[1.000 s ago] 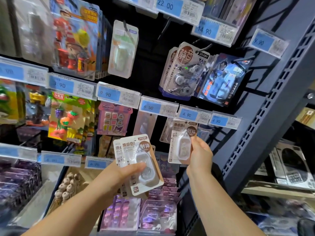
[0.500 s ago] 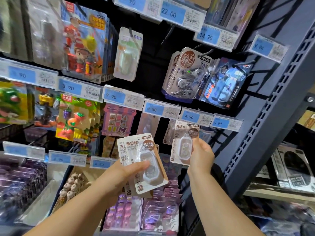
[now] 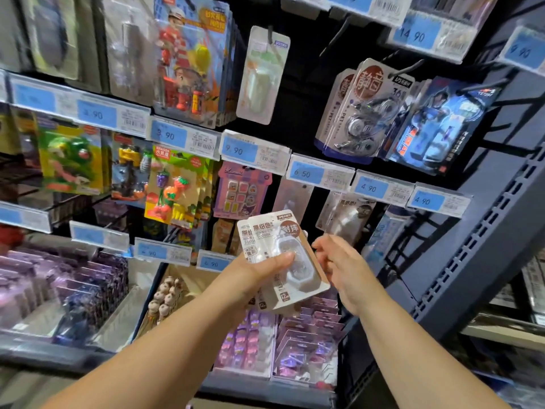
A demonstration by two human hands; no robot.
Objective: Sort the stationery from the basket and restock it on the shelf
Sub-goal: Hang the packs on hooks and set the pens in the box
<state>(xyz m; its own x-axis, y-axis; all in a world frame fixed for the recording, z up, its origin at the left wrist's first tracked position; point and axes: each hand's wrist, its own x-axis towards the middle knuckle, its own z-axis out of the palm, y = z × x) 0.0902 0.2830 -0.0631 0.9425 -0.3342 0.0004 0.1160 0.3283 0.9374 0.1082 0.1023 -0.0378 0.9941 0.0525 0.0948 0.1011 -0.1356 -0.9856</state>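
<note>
Left hand (image 3: pixel 249 277) grips the correction-tape packs (image 3: pixel 300 276) — seemingly light, stiff card, slick blister — best pinched at the card edge; right hand (image 3: pixel 345 264) hovers beside, fingers loose, empty.

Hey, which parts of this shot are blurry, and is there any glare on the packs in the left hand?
Head view: the right hand is smeared by motion, as is the hung pack just above it. The packs in the left hand read sharp, with only a soft sheen on the blister. The price tags at top right are soft. The wide lens tilts the upright.
</note>
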